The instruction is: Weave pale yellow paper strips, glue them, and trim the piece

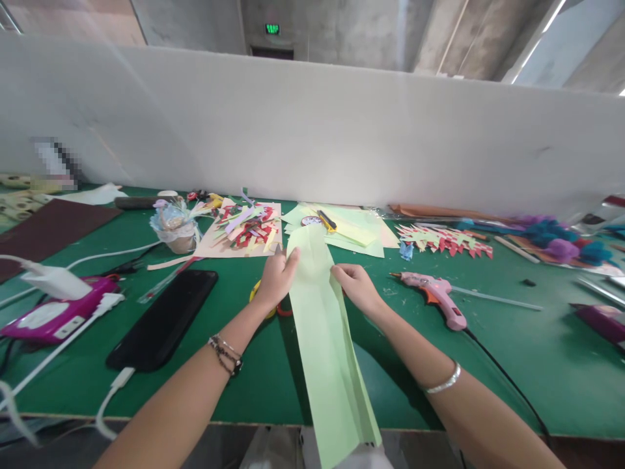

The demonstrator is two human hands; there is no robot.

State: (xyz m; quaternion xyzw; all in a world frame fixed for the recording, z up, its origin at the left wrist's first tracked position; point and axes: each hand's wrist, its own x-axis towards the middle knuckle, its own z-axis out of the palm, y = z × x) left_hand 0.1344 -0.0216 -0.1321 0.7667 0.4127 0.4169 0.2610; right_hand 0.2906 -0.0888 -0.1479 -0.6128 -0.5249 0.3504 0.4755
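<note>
A long sheet of pale green paper, folded along its length, stretches from the middle of the table down past its front edge. My left hand pinches its left edge near the far end, thumb on top. On the opposite edge, my right hand is closed on the paper with thumb and fingers. Partly hidden behind my left hand and the paper are scissors with yellow and red handles. Beyond the sheet lie more pale green papers with a yellow utility knife on them.
A pink glue gun with its cord lies to the right. At left are a black phone on a charging cable and a magenta power strip. Paper scraps and zigzag-cut strips lie farther back, before a white partition.
</note>
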